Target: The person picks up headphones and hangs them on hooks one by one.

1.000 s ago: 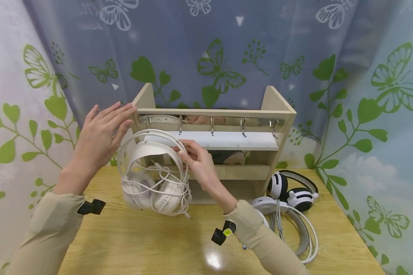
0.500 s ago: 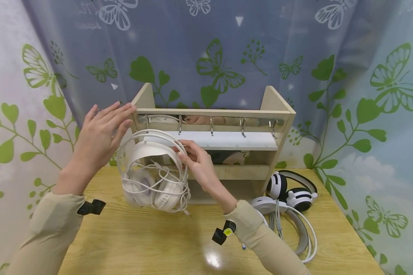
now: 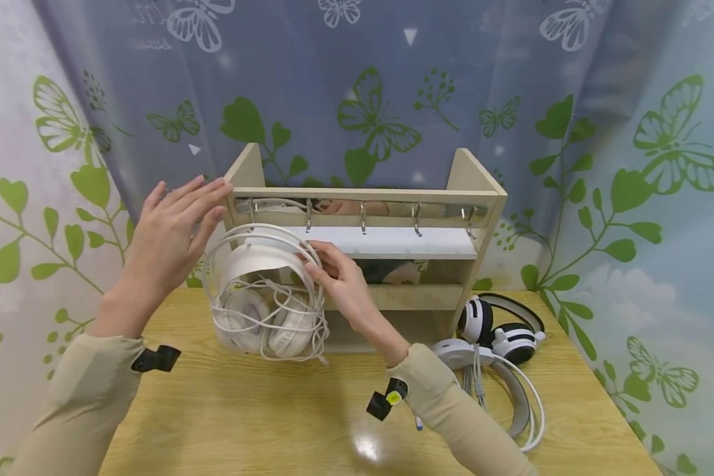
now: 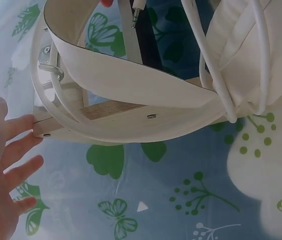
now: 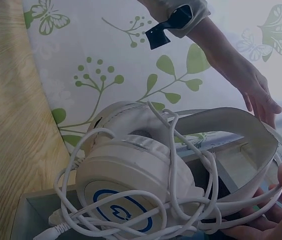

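Observation:
White over-ear headphones (image 3: 256, 259), their white cable wound around the ear cups, hang upright before the left end of the shelf unit. My right hand (image 3: 348, 287) grips the right side of their headband, thumb in front and fingers partly hidden behind it. The leftmost hook (image 4: 51, 70) shows near the thin headband arcs in the left wrist view; whether they rest on it I cannot tell. With fingers extended, my left hand (image 3: 172, 231) touches the unit's upper left corner. A blue logo marks one ear cup (image 5: 131, 165) in the right wrist view.
The small wooden shelf unit (image 3: 416, 297) carries a row of several metal hooks (image 3: 418, 221) on a shiny strip. Black-and-white headphones (image 3: 514, 344) and grey-white headphones (image 3: 452, 354) with cables lie to its right on the wooden table (image 3: 262, 423). A patterned curtain (image 3: 309, 79) hangs behind.
The lower part of the white headphones has swung slightly up and toward the shelf unit. Both hands keep nearly the same places, and the whole head view has shifted a little.

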The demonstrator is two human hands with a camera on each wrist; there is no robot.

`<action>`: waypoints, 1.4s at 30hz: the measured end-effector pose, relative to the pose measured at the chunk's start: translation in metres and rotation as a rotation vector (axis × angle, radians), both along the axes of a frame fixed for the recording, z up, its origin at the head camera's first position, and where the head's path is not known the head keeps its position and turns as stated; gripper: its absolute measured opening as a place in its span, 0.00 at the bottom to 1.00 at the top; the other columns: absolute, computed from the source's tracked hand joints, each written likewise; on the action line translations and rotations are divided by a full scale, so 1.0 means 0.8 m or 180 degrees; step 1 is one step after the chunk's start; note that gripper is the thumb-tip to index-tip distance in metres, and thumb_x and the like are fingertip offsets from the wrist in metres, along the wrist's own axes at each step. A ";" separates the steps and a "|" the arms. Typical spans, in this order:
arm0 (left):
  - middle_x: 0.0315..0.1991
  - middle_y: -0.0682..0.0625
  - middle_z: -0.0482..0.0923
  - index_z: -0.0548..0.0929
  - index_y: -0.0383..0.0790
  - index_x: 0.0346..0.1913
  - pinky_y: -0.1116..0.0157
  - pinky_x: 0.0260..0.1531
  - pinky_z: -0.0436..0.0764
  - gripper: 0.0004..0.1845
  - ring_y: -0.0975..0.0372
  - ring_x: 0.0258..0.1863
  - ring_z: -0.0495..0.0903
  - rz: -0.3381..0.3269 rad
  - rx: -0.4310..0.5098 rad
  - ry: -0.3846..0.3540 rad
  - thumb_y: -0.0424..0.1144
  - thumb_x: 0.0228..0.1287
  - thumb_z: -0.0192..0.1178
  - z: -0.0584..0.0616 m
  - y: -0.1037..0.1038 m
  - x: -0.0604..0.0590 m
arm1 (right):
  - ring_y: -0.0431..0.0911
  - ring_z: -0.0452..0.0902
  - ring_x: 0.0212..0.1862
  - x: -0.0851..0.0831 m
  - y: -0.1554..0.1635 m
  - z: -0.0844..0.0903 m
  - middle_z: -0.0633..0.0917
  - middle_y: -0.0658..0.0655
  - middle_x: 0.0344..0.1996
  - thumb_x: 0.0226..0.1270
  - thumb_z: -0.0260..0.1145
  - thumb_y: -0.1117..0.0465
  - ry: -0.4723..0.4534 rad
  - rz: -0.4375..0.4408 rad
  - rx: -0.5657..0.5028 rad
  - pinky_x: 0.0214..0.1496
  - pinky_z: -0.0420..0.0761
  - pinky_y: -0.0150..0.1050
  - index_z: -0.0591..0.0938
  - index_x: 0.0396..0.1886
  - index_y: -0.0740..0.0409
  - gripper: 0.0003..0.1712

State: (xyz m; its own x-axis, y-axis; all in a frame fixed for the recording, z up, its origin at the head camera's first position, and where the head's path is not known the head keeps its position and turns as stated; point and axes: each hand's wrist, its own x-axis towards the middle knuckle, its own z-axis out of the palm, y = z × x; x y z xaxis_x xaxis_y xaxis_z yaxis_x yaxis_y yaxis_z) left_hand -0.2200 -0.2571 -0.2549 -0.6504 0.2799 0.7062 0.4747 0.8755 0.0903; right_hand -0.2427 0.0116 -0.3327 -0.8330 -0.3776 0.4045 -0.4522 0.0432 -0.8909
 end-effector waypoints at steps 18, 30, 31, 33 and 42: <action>0.73 0.43 0.69 0.71 0.43 0.74 0.45 0.78 0.46 0.25 0.47 0.74 0.64 0.0049 -0.0064 0.0034 0.46 0.80 0.52 -0.001 0.009 0.001 | 0.53 0.80 0.60 -0.003 0.012 0.000 0.82 0.61 0.61 0.75 0.64 0.62 0.0157 -0.0078 0.0123 0.61 0.80 0.44 0.75 0.70 0.59 0.26; 0.73 0.41 0.69 0.70 0.37 0.73 0.44 0.78 0.46 0.30 0.48 0.74 0.65 -0.0189 0.0013 0.0352 0.55 0.82 0.43 -0.009 0.033 -0.011 | 0.52 0.79 0.62 0.002 0.026 -0.006 0.81 0.59 0.63 0.76 0.63 0.63 0.0130 -0.0025 -0.0021 0.62 0.80 0.41 0.76 0.69 0.59 0.24; 0.72 0.41 0.69 0.70 0.37 0.73 0.45 0.78 0.46 0.31 0.48 0.74 0.65 -0.0210 0.0003 0.0377 0.56 0.82 0.42 -0.009 0.036 -0.012 | 0.52 0.79 0.62 0.002 0.027 -0.007 0.81 0.60 0.63 0.76 0.63 0.63 0.0126 -0.0010 -0.0048 0.62 0.80 0.42 0.76 0.69 0.59 0.24; 0.72 0.41 0.69 0.70 0.37 0.73 0.45 0.78 0.47 0.32 0.47 0.73 0.66 -0.0254 -0.0016 0.0430 0.57 0.82 0.40 -0.011 0.041 -0.015 | 0.52 0.79 0.62 0.003 0.030 -0.008 0.80 0.59 0.63 0.77 0.62 0.63 0.0125 0.0013 -0.0099 0.63 0.80 0.43 0.77 0.68 0.60 0.23; 0.73 0.41 0.68 0.69 0.36 0.73 0.49 0.78 0.47 0.35 0.47 0.73 0.66 -0.0353 -0.0042 0.0583 0.60 0.82 0.35 -0.018 0.057 -0.026 | 0.60 0.77 0.64 0.007 0.048 -0.013 0.80 0.64 0.63 0.78 0.59 0.66 0.0106 0.0064 -0.0348 0.62 0.80 0.43 0.77 0.67 0.64 0.21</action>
State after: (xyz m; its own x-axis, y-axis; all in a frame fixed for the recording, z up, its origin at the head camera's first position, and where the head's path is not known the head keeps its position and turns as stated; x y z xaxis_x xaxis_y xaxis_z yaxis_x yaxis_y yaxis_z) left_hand -0.2407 -0.2112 -0.2694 -0.4762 0.3524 0.8056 0.5755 0.8176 -0.0175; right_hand -0.2368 0.0500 -0.3431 -0.8110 -0.3462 0.4716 -0.4815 -0.0626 -0.8742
